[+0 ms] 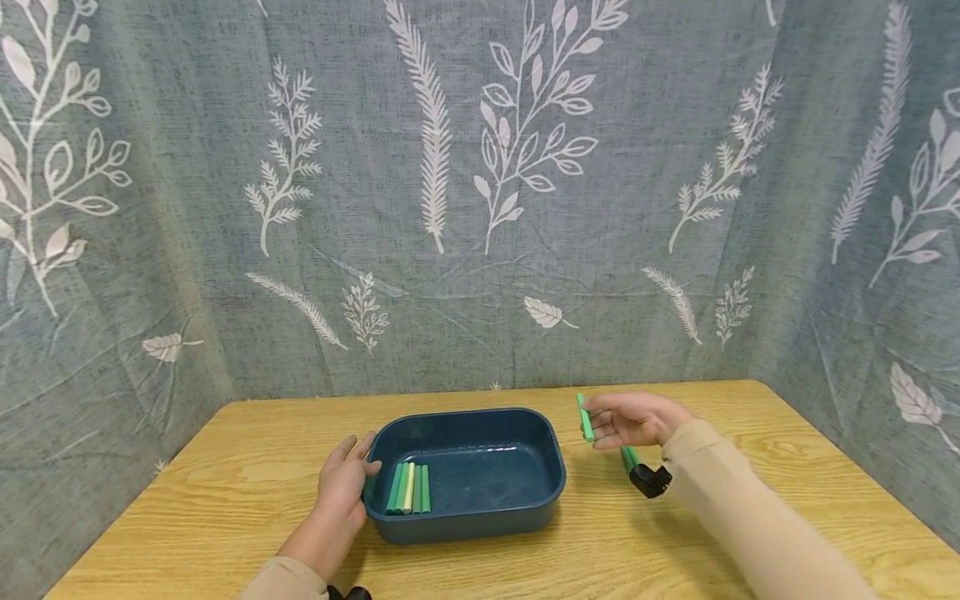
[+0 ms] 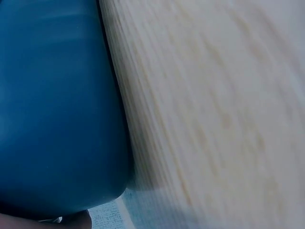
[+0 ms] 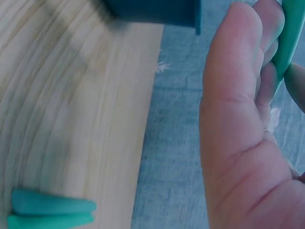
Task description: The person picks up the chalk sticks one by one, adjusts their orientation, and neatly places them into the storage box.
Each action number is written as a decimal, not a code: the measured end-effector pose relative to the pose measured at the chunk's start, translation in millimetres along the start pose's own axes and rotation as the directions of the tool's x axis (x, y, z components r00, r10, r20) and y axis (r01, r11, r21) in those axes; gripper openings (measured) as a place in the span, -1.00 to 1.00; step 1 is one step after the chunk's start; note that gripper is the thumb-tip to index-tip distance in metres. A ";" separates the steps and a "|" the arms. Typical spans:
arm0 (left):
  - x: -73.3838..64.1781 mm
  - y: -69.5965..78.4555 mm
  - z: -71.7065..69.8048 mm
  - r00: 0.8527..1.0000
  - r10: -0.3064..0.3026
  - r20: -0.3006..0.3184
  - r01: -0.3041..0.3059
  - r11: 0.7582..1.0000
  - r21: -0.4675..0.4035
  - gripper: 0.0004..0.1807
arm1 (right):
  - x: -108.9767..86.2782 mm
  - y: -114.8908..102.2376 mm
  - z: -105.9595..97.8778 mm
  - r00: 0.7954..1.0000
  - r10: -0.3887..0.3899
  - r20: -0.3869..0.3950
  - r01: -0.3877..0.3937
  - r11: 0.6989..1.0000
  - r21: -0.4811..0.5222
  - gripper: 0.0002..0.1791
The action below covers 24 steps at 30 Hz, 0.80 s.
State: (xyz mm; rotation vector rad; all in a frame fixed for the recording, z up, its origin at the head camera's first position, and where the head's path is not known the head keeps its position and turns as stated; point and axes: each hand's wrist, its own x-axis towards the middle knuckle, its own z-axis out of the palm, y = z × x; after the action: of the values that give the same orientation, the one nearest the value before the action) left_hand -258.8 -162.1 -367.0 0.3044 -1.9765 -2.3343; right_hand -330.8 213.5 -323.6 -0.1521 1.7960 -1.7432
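A dark blue rectangular tub (image 1: 480, 525) stands on the wooden table, with a short row of green sticks (image 1: 397, 488) and one pale yellow stick (image 1: 408, 488) along its left end inside. My left hand (image 1: 343, 483) rests against the tub's left side, thumb over the rim. Right of the tub, my right hand (image 1: 626, 419) pinches a bright green stick (image 1: 586, 419) between thumb and fingers, raised over the table. In the right wrist view that green stick (image 3: 289, 38) lies along the fingertips. Two more green sticks (image 3: 52, 207) lie on the table below this hand.
The wooden table (image 1: 285, 433) reaches back to a grey-blue curtain (image 1: 450, 333) with white leaf prints, which also hangs at both sides. A black wrist camera mount (image 1: 649, 481) under the right wrist partly covers the sticks on the table.
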 end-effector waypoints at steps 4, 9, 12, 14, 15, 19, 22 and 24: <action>1.3 -0.6 -0.6 1.000 -0.003 -0.001 0.003 1.000 0.005 -0.20 | 4.4 -3.5 6.8 1.000 -0.013 0.010 0.013 1.000 -0.002 -0.74; 1.0 0.7 0.6 1.000 -0.004 -0.007 0.004 1.000 0.004 -0.20 | 8.9 -6.8 12.9 1.000 -0.026 0.009 0.026 1.000 -0.012 -0.75; 0.7 1.3 1.0 1.000 -0.006 -0.009 0.006 1.000 0.002 -0.20 | 11.8 -8.4 16.0 1.000 -0.021 0.007 0.021 1.000 -0.009 -0.74; 0.4 2.0 1.5 1.000 -0.010 -0.010 0.010 1.000 0.003 -0.20 | 13.8 -10.2 18.8 1.000 -0.017 0.006 0.017 1.000 -0.007 -0.74; 0.4 2.3 1.5 1.000 -0.011 -0.010 0.011 1.000 0.004 -0.20 | 15.3 -11.2 20.6 1.000 -0.015 0.004 0.015 1.000 -0.008 -0.74; 0.8 2.9 1.3 1.000 -0.013 -0.015 0.013 1.000 0.008 -0.20 | 20.8 -18.5 29.9 1.000 -0.016 0.004 0.016 1.000 -0.020 -0.77; 1.2 3.5 1.5 1.000 -0.011 -0.016 0.011 1.000 0.008 -0.20 | 25.5 -25.0 37.8 1.000 -0.002 -0.010 0.002 1.000 -0.017 -0.80; 1.3 3.8 1.5 1.000 -0.012 -0.015 0.012 1.000 0.007 -0.20 | 28.9 -28.5 43.3 0.999 0.020 -0.026 -0.020 1.000 -0.009 -0.81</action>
State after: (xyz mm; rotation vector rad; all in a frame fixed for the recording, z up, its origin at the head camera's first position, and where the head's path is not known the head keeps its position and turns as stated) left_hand -260.7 -161.5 -363.2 0.3338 -1.9820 -2.3264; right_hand -341.8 158.5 -304.1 -0.1155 1.8186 -1.7306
